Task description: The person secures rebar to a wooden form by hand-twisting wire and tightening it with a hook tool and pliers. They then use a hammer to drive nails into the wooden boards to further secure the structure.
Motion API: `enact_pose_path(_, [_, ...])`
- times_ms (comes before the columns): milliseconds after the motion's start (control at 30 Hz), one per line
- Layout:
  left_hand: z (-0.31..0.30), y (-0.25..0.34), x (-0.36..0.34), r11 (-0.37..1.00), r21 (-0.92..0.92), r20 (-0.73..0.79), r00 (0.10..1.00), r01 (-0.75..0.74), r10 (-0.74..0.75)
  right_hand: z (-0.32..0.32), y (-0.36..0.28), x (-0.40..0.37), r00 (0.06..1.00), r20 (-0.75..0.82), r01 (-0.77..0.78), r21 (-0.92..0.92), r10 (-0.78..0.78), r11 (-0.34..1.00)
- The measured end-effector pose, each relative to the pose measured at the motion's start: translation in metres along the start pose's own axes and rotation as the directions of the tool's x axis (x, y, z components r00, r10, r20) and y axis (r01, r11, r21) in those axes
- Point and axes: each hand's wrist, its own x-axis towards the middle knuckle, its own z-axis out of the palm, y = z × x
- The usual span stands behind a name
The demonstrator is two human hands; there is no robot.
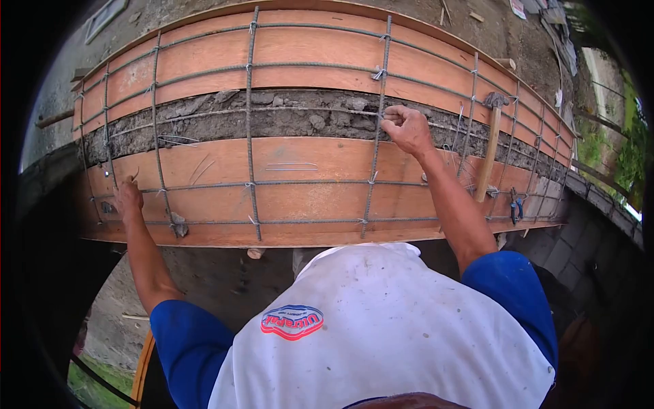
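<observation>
A grid of rebar (252, 157) lies over plywood boards, with thin tie wire at many crossings. My right hand (410, 129) is closed in a pinch, fingertips right at a crosswise bar (375, 153) where it meets a long bar over the rough strip. What sits between those fingers, I cannot make out. Near the left end of the grid, my left hand (128, 196) has its fingers drawn together beside a crosswise bar (109, 146); a thin dark tip shows above them. Loose tie wires (291, 167) lie on the near board.
A hammer (489, 150) with a wooden handle rests across the grid on the right. Blue-handled pliers (516, 206) lie near the front edge. Between the far plywood (306, 44) and near plywood (320, 198) runs a strip of rubble (204, 112). Bar ends stick up along the far side.
</observation>
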Motion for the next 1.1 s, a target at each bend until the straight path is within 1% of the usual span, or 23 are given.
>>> enact_pose_path(33, [-0.005,-0.003,0.002,0.998,0.048,0.017,0.999,-0.032,0.031,0.001,-0.007,-0.001,0.999,-0.018,0.044,-0.075,-0.045,0.996])
enact_pose_path(100, [-0.017,-0.018,-0.003,0.982,-0.081,-0.172,0.973,-0.172,0.156,0.002,-0.016,-0.007,0.991,-0.035,0.116,-0.232,-0.127,0.966])
enact_pose_path(133, [-0.021,-0.025,-0.008,0.959,-0.138,-0.264,0.942,-0.247,0.205,0.007,-0.013,-0.006,0.987,-0.078,0.116,-0.236,-0.138,0.965])
enact_pose_path(200, [-0.039,-0.052,-0.004,0.822,-0.199,-0.570,0.745,-0.533,0.346,0.014,-0.011,-0.006,0.967,-0.156,0.153,-0.266,-0.199,0.952])
enact_pose_path(267, [-0.138,-0.034,-0.056,0.824,-0.432,-0.501,0.857,-0.368,0.120,0.021,-0.006,-0.005,0.928,-0.237,0.214,-0.297,-0.289,0.931])
enact_pose_path(300, [-0.187,-0.023,-0.085,0.771,-0.581,-0.444,0.895,-0.260,-0.033,0.024,-0.004,-0.007,0.926,-0.267,0.187,-0.295,-0.269,0.937])
enact_pose_path(333, [-0.222,-0.028,-0.106,0.607,-0.735,-0.389,0.921,-0.303,-0.011,0.025,-0.004,-0.008,0.923,-0.296,0.161,-0.290,-0.248,0.943])
enact_pose_path(367, [-0.252,-0.025,-0.130,0.361,-0.891,-0.303,0.953,-0.275,-0.022,0.027,-0.003,-0.011,0.920,-0.321,0.136,-0.282,-0.227,0.950])
enact_pose_path(433, [-0.268,-0.007,-0.163,-0.158,-0.958,-0.253,0.964,-0.239,0.078,0.032,-0.001,-0.015,0.893,-0.383,0.149,-0.241,-0.236,0.959])
enact_pose_path(500, [-0.252,0.046,-0.193,-0.412,-0.911,-0.091,0.959,0.029,0.269,0.035,-0.002,-0.020,0.890,-0.418,0.119,-0.173,-0.182,0.978])
enact_pose_path(567, [-0.206,0.102,-0.206,-0.502,-0.838,0.055,0.950,0.211,0.308,0.038,-0.005,-0.026,0.905,-0.421,0.035,-0.083,-0.067,0.996])
enact_pose_path(633, [-0.180,0.129,-0.196,-0.541,-0.772,0.101,0.905,0.333,0.413,0.042,-0.007,-0.024,0.930,-0.356,-0.101,-0.001,0.094,0.995])
enact_pose_path(667, [-0.180,0.147,-0.200,-0.527,-0.778,0.081,0.887,0.341,0.455,0.044,-0.008,-0.024,0.931,-0.317,-0.174,0.040,0.178,0.984])
enact_pose_path(700, [-0.187,0.168,-0.212,-0.507,-0.787,0.064,0.863,0.352,0.501,0.043,-0.010,-0.027,0.907,-0.175,-0.305,0.356,0.383,0.883])
enact_pose_path(733, [-0.199,0.193,-0.236,-0.421,-0.843,0.078,0.851,0.334,0.519,0.038,-0.014,-0.024,0.858,0.018,-0.414,0.614,0.513,0.671])
enact_pose_path(767, [-0.211,0.217,-0.267,-0.333,-0.891,0.094,0.842,0.309,0.531,0.033,-0.016,-0.022,0.796,0.243,-0.501,0.779,0.555,0.377])
enact_pose_path(800, [-0.224,0.235,-0.300,-0.295,-0.910,0.082,0.822,0.293,0.564,0.030,-0.018,-0.022,0.737,0.377,-0.556,0.810,0.562,0.185])
enact_pose_path(833, [-0.233,0.245,-0.325,-0.252,-0.928,0.075,0.799,0.275,0.597,0.032,-0.014,-0.021,0.730,0.440,-0.544,0.837,0.523,0.056])
enact_pose_path(900, [-0.215,0.256,-0.338,-0.253,-0.963,-0.087,0.784,0.091,0.614,0.044,-0.002,-0.020,0.722,0.550,-0.510,0.833,0.419,-0.214])
enact_pose_path(933, [-0.210,0.259,-0.340,-0.254,-0.967,-0.165,0.763,-0.002,0.625,0.050,0.003,-0.020,0.754,0.546,-0.481,0.838,0.366,-0.259])
enact_pose_path(967, [-0.214,0.260,-0.341,-0.287,-0.941,-0.069,0.726,0.182,0.685,0.057,0.008,-0.023,0.780,0.542,-0.457,0.835,0.313,-0.306])
enact_pose_path(1033, [-0.227,0.268,-0.334,-0.307,-0.796,0.082,0.595,0.522,0.800,0.058,0.010,-0.025,0.810,0.531,-0.432,0.827,0.249,-0.359])
enact_pose_path(1100, [-0.245,0.270,-0.322,0.018,-0.926,0.266,0.617,0.377,0.741,0.053,0.008,-0.030,0.812,0.537,-0.435,0.818,0.230,-0.377])
